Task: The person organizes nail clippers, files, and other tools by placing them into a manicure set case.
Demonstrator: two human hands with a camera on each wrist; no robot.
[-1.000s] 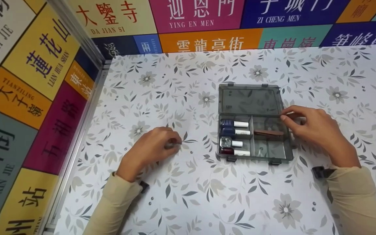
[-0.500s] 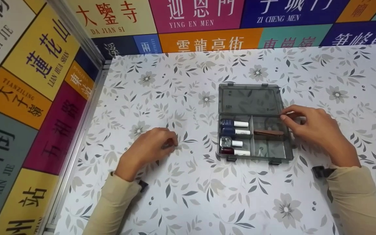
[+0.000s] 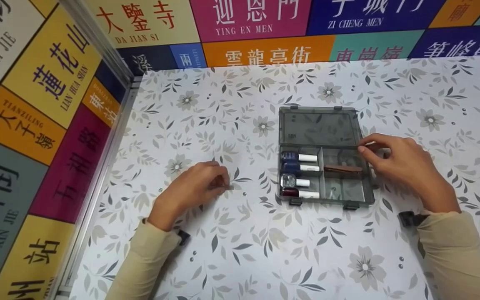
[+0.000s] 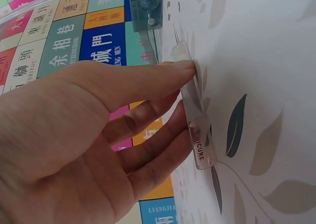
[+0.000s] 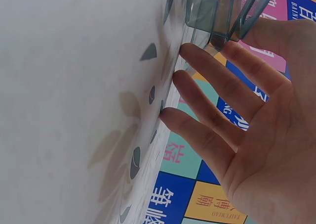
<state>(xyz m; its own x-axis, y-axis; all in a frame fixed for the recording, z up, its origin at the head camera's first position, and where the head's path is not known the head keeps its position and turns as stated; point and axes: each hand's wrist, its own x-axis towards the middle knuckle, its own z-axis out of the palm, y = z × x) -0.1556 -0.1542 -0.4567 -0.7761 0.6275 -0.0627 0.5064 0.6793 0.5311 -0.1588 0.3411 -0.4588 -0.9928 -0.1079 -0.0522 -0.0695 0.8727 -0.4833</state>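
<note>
In the head view my left hand (image 3: 192, 185) is low over the table, left of the storage box. It pinches a small flat clear strip printed with "ICURE" (image 4: 202, 147), its thumb on one face and fingers behind, close to the tabletop. A smoky see-through storage box (image 3: 319, 125) lies with its lid folded back. My right hand (image 3: 406, 166) holds the box's right edge near the hinge between thumb and index finger; its other fingers spread down at the table. Left compartments hold two dark blue nail polish bottles (image 3: 291, 167), a glittery grey one (image 3: 288, 181) and a dark red one (image 3: 291, 192).
A narrow brown object (image 3: 343, 169) lies in the right side of the box, across the divider. The table (image 3: 240, 258) has a floral cover. Colourful printed panels (image 3: 265, 50) stand along its back and left edges.
My left hand drew back slightly to the left, then returned a little to the right, still low over the table. The right hand and the box have stayed in place.
</note>
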